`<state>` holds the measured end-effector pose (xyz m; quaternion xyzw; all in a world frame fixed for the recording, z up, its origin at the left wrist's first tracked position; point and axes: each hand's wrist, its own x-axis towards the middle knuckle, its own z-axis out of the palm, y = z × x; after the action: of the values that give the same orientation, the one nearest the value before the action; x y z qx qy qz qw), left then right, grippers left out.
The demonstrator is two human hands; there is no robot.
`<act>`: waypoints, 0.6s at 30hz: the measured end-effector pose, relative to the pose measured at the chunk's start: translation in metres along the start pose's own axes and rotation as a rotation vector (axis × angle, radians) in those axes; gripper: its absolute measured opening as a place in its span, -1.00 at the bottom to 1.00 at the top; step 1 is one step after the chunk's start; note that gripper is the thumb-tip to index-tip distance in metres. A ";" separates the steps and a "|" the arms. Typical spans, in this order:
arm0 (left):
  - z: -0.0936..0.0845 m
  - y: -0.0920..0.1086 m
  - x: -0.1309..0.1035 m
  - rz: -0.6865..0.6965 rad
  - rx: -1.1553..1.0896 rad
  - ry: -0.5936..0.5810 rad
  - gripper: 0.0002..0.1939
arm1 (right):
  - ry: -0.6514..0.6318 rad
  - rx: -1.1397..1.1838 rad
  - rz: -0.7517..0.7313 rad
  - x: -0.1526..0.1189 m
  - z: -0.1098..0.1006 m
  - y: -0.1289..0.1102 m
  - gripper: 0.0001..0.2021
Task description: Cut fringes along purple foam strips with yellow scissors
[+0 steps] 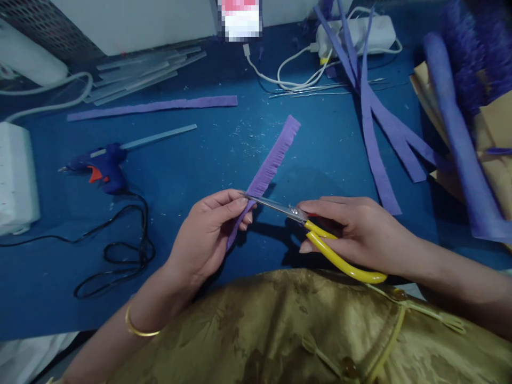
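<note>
Between the thumb and fingers of my left hand (212, 229) is a purple crepe paper strip (274, 157). Its upper part stretches away from me, with a row of short cuts fringing its right edge. The strip's lower end hangs below my left hand. My right hand (360, 229) is closed around the yellow handles of a pair of scissors (298, 213). The scissor blades lie across the strip, right by my left thumb, and look nearly closed. Another purple strip (160, 108), uncut along its edges, lies flat farther back on the table.
A blue glue gun (106, 165) with a glue stick in it lies left, its black cord looping nearer me. Behind are clear glue sticks (140, 74), thin wires (320, 90) and a white power strip (372, 34). Long purple strips (372, 133) and a purple roll (456, 133) lie right.
</note>
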<state>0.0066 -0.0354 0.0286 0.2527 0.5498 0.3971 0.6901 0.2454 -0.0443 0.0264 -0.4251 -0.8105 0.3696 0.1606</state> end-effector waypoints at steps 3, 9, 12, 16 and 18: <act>-0.001 0.000 0.000 -0.012 -0.013 -0.032 -0.90 | -0.001 0.027 0.002 0.001 0.000 0.001 -0.62; 0.001 0.001 -0.002 -0.009 0.038 0.018 -0.91 | 0.018 0.032 0.034 0.001 0.002 0.002 -0.59; 0.001 0.001 -0.002 0.027 0.095 0.040 -0.92 | 0.029 0.017 0.035 0.000 0.002 0.002 -0.60; 0.000 0.000 -0.002 0.078 0.138 0.073 -0.92 | 0.033 0.011 0.046 0.000 0.003 0.002 -0.57; 0.000 -0.001 -0.002 0.101 0.137 0.090 -0.92 | 0.035 -0.001 0.061 0.000 0.003 0.002 -0.54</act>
<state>0.0070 -0.0376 0.0289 0.3086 0.5928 0.4039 0.6247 0.2449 -0.0454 0.0229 -0.4560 -0.7945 0.3664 0.1631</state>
